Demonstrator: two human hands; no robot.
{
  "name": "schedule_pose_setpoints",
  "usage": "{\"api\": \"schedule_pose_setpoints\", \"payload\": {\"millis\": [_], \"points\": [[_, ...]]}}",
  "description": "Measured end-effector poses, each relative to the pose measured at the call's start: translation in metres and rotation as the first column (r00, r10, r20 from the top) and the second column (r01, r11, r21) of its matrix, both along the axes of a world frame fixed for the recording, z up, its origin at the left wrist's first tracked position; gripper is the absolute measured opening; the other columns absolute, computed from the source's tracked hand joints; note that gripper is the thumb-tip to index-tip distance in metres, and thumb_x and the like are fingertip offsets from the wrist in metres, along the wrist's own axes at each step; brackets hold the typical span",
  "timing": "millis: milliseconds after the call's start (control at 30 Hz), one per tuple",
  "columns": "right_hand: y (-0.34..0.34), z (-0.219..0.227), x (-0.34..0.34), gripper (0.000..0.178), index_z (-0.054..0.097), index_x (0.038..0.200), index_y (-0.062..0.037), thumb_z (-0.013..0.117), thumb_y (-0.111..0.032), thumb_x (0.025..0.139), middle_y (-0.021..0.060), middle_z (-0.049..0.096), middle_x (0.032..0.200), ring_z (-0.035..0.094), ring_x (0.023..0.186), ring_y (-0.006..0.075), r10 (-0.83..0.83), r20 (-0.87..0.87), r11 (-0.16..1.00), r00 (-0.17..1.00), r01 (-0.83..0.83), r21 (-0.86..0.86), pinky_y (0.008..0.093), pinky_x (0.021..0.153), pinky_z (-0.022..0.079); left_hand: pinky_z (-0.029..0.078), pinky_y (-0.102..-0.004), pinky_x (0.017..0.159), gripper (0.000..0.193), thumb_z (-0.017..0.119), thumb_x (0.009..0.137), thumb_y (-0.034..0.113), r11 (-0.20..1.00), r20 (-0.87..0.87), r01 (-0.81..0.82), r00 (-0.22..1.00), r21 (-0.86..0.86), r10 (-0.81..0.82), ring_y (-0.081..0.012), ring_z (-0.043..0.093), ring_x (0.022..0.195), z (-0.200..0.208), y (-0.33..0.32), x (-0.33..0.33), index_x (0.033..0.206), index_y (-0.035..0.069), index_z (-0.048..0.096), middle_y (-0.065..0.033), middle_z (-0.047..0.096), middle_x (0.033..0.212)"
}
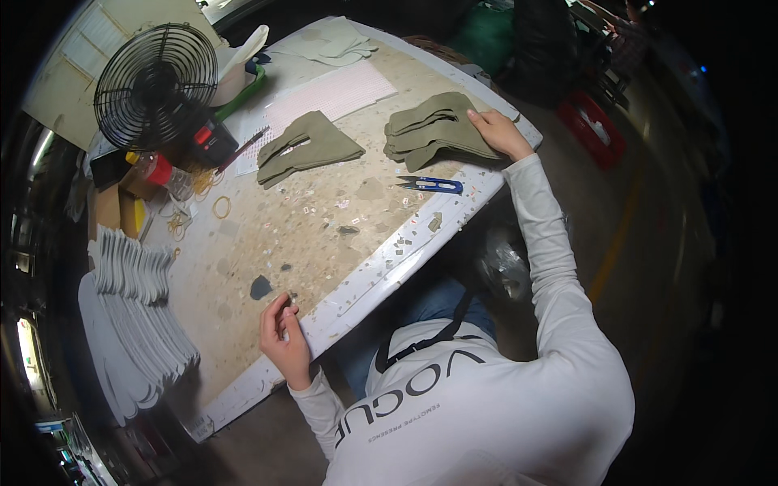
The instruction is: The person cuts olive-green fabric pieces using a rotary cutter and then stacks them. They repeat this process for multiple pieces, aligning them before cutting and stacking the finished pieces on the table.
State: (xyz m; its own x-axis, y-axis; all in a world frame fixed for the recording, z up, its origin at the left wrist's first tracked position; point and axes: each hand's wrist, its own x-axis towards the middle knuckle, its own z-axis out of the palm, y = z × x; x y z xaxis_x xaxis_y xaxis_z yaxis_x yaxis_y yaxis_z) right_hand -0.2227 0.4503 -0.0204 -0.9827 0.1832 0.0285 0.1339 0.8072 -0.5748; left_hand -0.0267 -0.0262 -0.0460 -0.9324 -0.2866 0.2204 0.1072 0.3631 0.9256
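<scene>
My right hand [502,135] grips the right edge of a stack of olive-green cut fabric pieces [433,128], thumb on top and the other fingers hidden beneath. The pieces have slits and lie at the table's right side. Near the front edge, my left hand [286,342] is closed with its fingers curled. Something tiny shows at its fingertips, too small to name. Close by lies a dark grey scrap [260,287]. Blue-handled thread snips [431,185] rest just below the stack. A second olive-green fabric stack [308,149] sits to the left, apart from both hands.
Small scraps and bits litter the worktable [356,261]. Stacked grey-white fabric pieces [138,316] stand at the left edge. A black fan [156,87], a plastic bottle [168,174] and rubber bands [221,207] are at the back left. Pale pieces [328,42] lie at the far end.
</scene>
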Motion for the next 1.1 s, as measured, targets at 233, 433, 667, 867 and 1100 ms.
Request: {"api": "schedule_pose_setpoints", "payload": {"millis": [233,433,667,867,1100], "points": [[0.008,0.020,-0.015,0.071,0.070,0.102,0.0080,0.068,-0.060,0.082,0.0158,0.071,0.095,0.067,0.086,0.0201,0.072,0.248,0.950,0.966,0.009,-0.311,0.0296,0.076,0.051,0.052,-0.0253,0.074,0.020,0.057,0.092,0.001,1.000,-0.003,-0.016,1.000,0.012,0.016,-0.0151,0.067,0.085,0.001,0.001,0.001,0.110,-0.004,0.066,-0.0115,0.067,0.105],[-0.008,0.017,-0.018,0.070,0.068,0.108,0.0063,0.072,-0.057,0.080,0.0142,0.070,0.097,0.066,0.086,0.0178,0.083,0.206,0.915,0.975,0.007,-0.403,0.0275,0.079,0.051,0.054,-0.0256,0.075,0.019,0.057,0.092,0.001,1.000,-0.032,0.001,0.999,-0.004,-0.001,-0.0160,0.068,0.086,0.003,0.001,0.000,0.108,-0.004,0.066,-0.0114,0.068,0.101],[-0.039,0.009,-0.022,0.071,0.031,0.148,-0.0019,0.066,-0.029,0.092,0.0161,0.065,0.112,0.063,0.097,0.0178,0.209,-0.319,0.918,0.925,-0.298,-0.263,0.0280,0.086,0.049,0.055,-0.0267,0.076,0.018,0.058,0.092,0.000,0.999,-0.030,0.009,1.000,0.032,-0.008,-0.0179,0.070,0.085,0.008,-0.001,0.007,0.107,-0.004,0.066,-0.0132,0.068,0.100],[-0.088,0.096,-0.011,0.067,0.032,0.152,-0.0162,0.062,-0.014,0.092,0.0129,0.065,0.107,0.061,0.090,0.0119,0.418,-0.318,0.738,0.851,-0.522,-0.428,0.0245,0.083,0.047,0.055,-0.0270,0.075,0.018,0.056,0.093,0.002,0.996,0.003,-0.075,0.997,0.040,0.075,-0.0194,0.072,0.084,0.012,-0.021,0.030,0.107,-0.004,0.066,-0.0140,0.070,0.100],[-0.226,0.128,0.020,0.070,0.033,0.151,-0.0224,0.067,-0.017,0.090,0.0143,0.060,0.113,0.058,0.101,0.0195,0.612,-0.382,0.592,0.692,-0.722,-0.359,0.0314,0.089,0.047,0.054,-0.0261,0.075,0.018,0.056,0.094,0.003,0.983,0.023,-0.174,0.985,0.058,0.173,-0.0174,0.071,0.081,0.019,-0.032,0.042,0.107,-0.003,0.067,-0.0127,0.071,0.097]]}}
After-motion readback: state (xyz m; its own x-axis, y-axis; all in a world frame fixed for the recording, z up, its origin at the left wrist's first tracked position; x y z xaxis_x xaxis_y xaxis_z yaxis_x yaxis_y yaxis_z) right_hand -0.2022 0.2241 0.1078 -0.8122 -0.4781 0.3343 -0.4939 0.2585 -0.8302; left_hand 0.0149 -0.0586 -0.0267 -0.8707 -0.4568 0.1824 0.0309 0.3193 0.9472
